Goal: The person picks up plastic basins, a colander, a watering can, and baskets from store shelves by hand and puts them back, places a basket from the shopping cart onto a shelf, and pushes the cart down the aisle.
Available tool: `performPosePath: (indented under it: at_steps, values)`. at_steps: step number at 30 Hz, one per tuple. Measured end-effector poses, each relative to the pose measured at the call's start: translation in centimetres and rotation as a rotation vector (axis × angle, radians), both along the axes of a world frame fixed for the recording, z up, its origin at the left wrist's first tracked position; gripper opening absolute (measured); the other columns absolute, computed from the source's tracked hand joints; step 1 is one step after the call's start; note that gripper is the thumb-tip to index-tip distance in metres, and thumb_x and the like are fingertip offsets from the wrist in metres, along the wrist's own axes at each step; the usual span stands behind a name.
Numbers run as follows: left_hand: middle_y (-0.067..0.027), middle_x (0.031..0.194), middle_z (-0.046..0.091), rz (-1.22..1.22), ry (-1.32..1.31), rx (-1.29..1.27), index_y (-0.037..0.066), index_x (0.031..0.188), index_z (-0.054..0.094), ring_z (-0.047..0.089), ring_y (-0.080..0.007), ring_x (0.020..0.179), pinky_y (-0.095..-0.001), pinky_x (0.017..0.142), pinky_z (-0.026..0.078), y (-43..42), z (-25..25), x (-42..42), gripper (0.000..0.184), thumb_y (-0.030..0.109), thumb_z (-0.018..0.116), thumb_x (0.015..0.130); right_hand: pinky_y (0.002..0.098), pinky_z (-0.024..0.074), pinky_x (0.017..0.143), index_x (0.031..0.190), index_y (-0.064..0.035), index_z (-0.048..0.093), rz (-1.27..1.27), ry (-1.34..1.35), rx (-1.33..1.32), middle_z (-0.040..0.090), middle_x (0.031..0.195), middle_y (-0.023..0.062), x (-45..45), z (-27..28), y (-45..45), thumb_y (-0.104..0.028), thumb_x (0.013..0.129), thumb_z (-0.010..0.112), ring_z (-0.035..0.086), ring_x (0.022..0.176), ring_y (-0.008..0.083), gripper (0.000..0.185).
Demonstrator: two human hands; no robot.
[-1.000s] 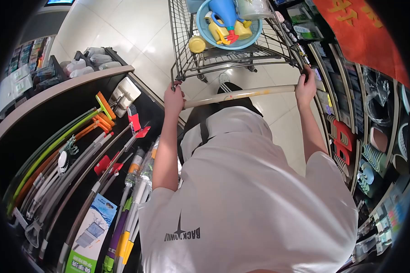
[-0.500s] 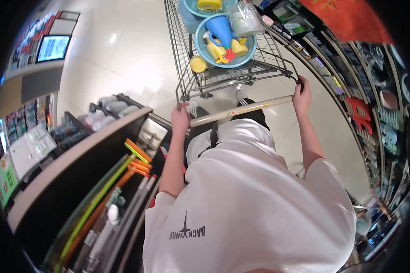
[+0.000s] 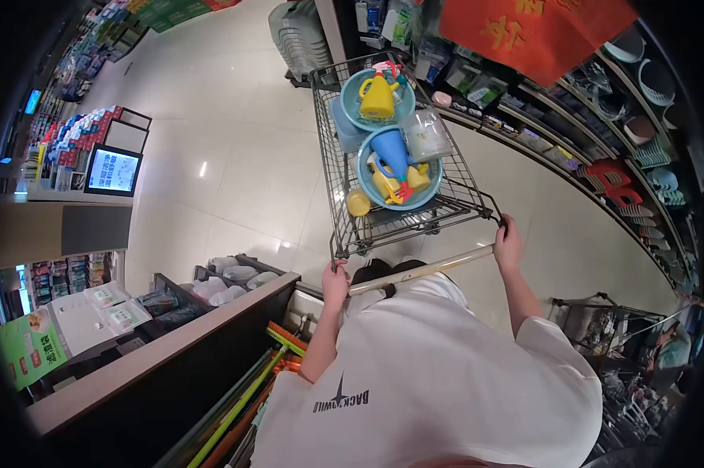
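A wire shopping cart [image 3: 338, 181] stands in front of me. My left hand [image 3: 336, 285] is closed on the left end of its handle frame, by the pale handle bar [image 3: 422, 271]. On the right end, my right hand [image 3: 508, 246] wraps round the dark corner piece. Inside the cart, one light blue basin [image 3: 428, 201] holds a blue watering can or sprayer-like item [image 3: 389, 152] and yellow pieces. A second blue basin [image 3: 352, 115] farther forward carries a yellow watering can [image 3: 378, 100]. Beside them are a clear-wrapped white pack [image 3: 428, 139] and a small yellow container [image 3: 358, 203].
On my left, a wooden-topped partition [image 3: 172, 351] borders brooms [image 3: 243, 402]. Curved shelves [image 3: 586, 187] of household goods run along the right under a red banner [image 3: 535, 35]. Stacked grey plastic goods [image 3: 299, 39] stand ahead; a lit screen [image 3: 112, 170] is at left.
The view has shifted, so the cart and my hands sit lower in it and more of the cart's front shows. The brooms have slid down and back. Both hands keep their hold.
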State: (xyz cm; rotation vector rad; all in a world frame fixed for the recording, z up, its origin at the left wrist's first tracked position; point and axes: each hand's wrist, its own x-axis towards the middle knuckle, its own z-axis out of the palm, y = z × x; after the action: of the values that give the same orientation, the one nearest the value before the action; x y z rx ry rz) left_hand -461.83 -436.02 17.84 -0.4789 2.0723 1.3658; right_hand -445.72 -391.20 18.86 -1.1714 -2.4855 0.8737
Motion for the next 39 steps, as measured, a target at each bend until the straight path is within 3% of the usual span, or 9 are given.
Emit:
performPosePath:
  at_steps: [12, 15, 19, 22, 31, 34, 39]
  values:
    - [-0.0091, 0.070, 0.069, -0.199, 0.057, -0.133, 0.006, 0.119, 0.067, 0.059, -0.0152, 0.050, -0.0338, 0.050, 0.048, -2.6, -1.4, -0.2, 0.025, 0.014, 0.049, 0.103, 0.0453, 0.0535, 0.089, 0.125, -0.0014, 0.062, -0.110, 0.035, 0.038, 0.070, 0.109, 0.0212, 7.0, 0.1, -5.5, -0.006, 0.093, 0.053, 0.068, 0.101, 0.0395, 0.033]
    - [-0.0096, 0.071, 0.071, -0.270, 0.088, -0.119, 0.006, 0.120, 0.069, 0.060, -0.0156, 0.050, -0.0338, 0.051, 0.049, -2.6, -1.8, -0.5, 0.028, 0.014, 0.049, 0.102, 0.0455, 0.0524, 0.092, 0.127, -0.0021, 0.061, -0.150, 0.047, 0.048, 0.069, 0.115, 0.0204, 9.3, -0.7, -6.5, -0.004, 0.094, 0.052, 0.067, 0.105, 0.0384, 0.033]
    - [-0.0099, 0.071, 0.074, -0.340, 0.087, -0.147, 0.006, 0.118, 0.071, 0.062, -0.0160, 0.050, -0.0345, 0.054, 0.051, -2.3, -1.6, -1.2, 0.028, 0.014, 0.050, 0.101, 0.0438, 0.0523, 0.091, 0.126, -0.0010, 0.061, -0.192, 0.070, 0.017, 0.069, 0.111, 0.0200, 11.7, -0.7, -8.6, -0.004, 0.095, 0.052, 0.067, 0.102, 0.0365, 0.033]
    - [-0.0105, 0.072, 0.074, -0.391, 0.113, -0.166, 0.005, 0.115, 0.073, 0.066, -0.0178, 0.058, -0.0361, 0.062, 0.054, -2.4, -2.1, -2.1, 0.029, 0.015, 0.051, 0.100, 0.0444, 0.0508, 0.092, 0.123, 0.0037, 0.060, -0.287, 0.075, -0.051, 0.067, 0.110, 0.0220, 13.5, -1.9, -10.5, -0.001, 0.091, 0.050, 0.066, 0.103, 0.0377, 0.033]
    - [-0.0128, 0.078, 0.076, -0.559, 0.141, -0.130, 0.008, 0.112, 0.075, 0.076, -0.0273, 0.079, -0.0385, 0.076, 0.058, -2.2, -3.2, -10.2, 0.030, 0.026, 0.056, 0.099, 0.0442, 0.0496, 0.096, 0.130, 0.0003, 0.056, -0.455, 0.033, 0.035, 0.066, 0.117, 0.0219, 12.8, -3.4, -18.0, -0.003, 0.092, 0.049, 0.065, 0.109, 0.0370, 0.039]
    - [-0.0150, 0.083, 0.076, -0.643, 0.173, -0.134, 0.007, 0.107, 0.075, 0.075, -0.0318, 0.083, -0.0424, 0.078, 0.058, -2.0, -3.5, -14.5, 0.031, 0.030, 0.059, 0.096, 0.0449, 0.0482, 0.098, 0.133, -0.0022, 0.055, -0.556, -0.014, -0.031, 0.067, 0.120, 0.0213, 11.4, -4.2, -20.7, -0.008, 0.095, 0.048, 0.064, 0.113, 0.0374, 0.040]
    - [-0.0211, 0.092, 0.074, -0.835, 0.337, -0.246, 0.007, 0.118, 0.066, 0.073, -0.0405, 0.091, -0.0538, 0.079, 0.057, -0.7, -3.2, -21.0, 0.032, 0.028, 0.058, 0.094, 0.0463, 0.0471, 0.098, 0.136, -0.0056, 0.053, -0.666, -0.111, 0.013, 0.066, 0.125, 0.0235, 7.5, -5.0, -25.1, -0.014, 0.097, 0.046, 0.063, 0.117, 0.0405, 0.040]
